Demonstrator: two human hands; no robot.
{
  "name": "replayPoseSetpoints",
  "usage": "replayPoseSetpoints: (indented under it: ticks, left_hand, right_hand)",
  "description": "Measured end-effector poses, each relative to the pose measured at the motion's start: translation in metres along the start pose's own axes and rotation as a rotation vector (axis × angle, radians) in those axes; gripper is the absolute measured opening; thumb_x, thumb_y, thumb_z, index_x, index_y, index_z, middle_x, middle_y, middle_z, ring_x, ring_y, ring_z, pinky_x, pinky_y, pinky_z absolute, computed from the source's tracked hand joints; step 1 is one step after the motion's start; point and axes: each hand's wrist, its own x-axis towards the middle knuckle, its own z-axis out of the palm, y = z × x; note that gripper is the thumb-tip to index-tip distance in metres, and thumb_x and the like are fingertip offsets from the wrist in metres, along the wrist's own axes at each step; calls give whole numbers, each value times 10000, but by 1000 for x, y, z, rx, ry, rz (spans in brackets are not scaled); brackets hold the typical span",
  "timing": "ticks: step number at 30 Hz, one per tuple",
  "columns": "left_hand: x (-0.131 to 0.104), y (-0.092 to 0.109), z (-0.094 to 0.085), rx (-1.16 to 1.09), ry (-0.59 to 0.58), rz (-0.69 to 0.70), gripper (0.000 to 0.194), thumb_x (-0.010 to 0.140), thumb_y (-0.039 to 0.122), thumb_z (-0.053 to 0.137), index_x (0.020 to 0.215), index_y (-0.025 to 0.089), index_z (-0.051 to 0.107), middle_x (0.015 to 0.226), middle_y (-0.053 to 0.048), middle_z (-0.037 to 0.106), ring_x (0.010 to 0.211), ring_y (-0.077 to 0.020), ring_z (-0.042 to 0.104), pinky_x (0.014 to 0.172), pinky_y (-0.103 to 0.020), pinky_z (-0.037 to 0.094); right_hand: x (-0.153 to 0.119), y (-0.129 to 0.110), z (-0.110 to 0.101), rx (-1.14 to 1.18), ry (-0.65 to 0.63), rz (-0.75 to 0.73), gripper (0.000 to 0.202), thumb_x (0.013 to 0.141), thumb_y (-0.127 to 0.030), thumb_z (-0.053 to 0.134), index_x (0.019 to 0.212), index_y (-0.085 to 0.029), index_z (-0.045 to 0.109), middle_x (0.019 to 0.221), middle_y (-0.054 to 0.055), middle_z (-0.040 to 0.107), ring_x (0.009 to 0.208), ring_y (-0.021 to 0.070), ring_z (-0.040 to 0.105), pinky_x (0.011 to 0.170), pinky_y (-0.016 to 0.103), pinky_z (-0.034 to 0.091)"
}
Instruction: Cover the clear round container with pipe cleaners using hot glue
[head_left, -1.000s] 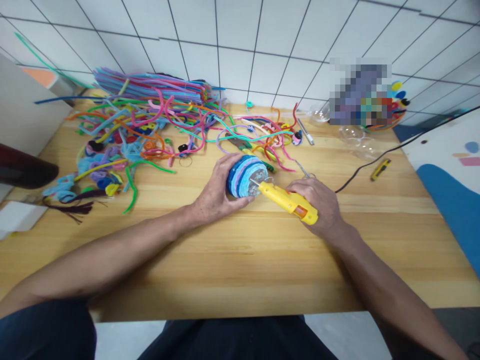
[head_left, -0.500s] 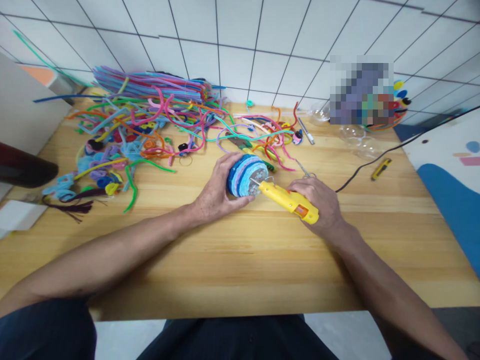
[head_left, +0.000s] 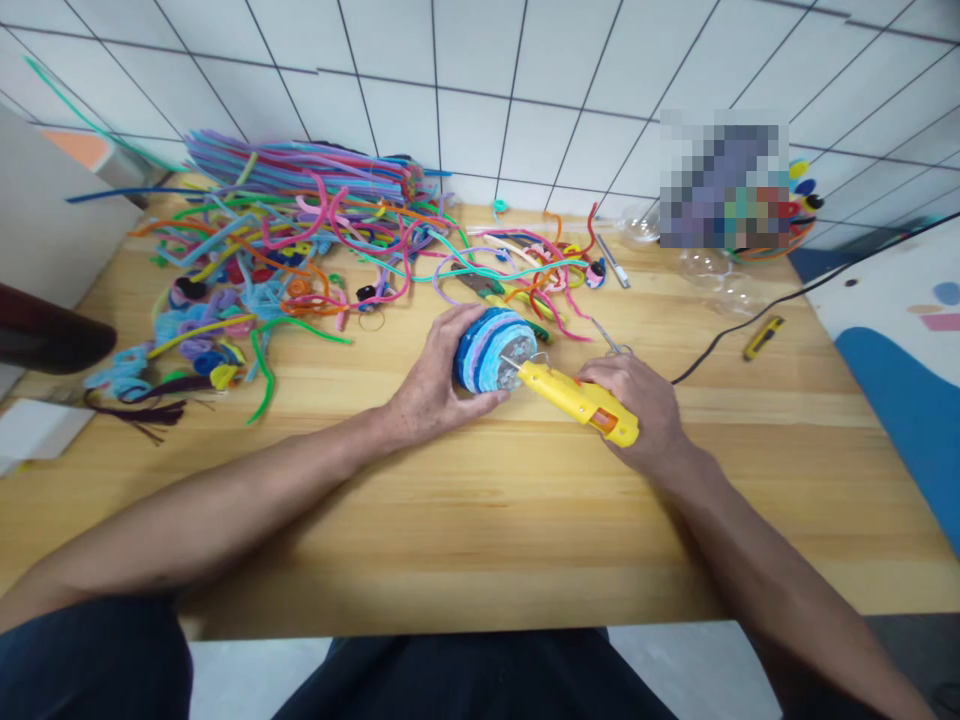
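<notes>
My left hand (head_left: pixel 435 385) is closed around a ball wrapped in blue and lilac pipe cleaners (head_left: pixel 484 350), tilted with its bare greyish end toward the right. My right hand (head_left: pixel 637 405) grips a yellow glue gun (head_left: pixel 577 397), the body slanting down to the right. The gun's thin metal nozzle meets or nearly meets the ball's bare end; exact contact I cannot tell. Just beyond my right fingers lie scissors (head_left: pixel 611 337), partly hidden. Green-handled pliers (head_left: pixel 480 282) lie behind the ball.
Heaped pipe cleaners (head_left: pixel 262 245) cover the back left, below a bundle of straight ones (head_left: pixel 307 168). Clear plastic balls (head_left: pixel 709 265) stand at the back right. A black cord (head_left: pixel 739 322) runs near a yellow box cutter (head_left: pixel 764 338). A dark cylinder (head_left: pixel 52 330) juts in from the left.
</notes>
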Motion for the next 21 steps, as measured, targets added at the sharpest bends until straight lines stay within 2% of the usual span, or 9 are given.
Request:
replayPoseSetpoints:
  ticks: [21]
  left_hand:
    - [0, -1, -1, 19, -10, 1, 1000, 938, 561, 873, 1724, 308, 309, 1642, -193, 524, 1569, -395, 532, 1301, -631, 501]
  right_hand:
    - [-1, 0, 1, 15, -2, 23, 174, 1112, -323, 629, 1223, -239, 732, 1055, 92, 833, 909, 260, 787, 777, 425, 621]
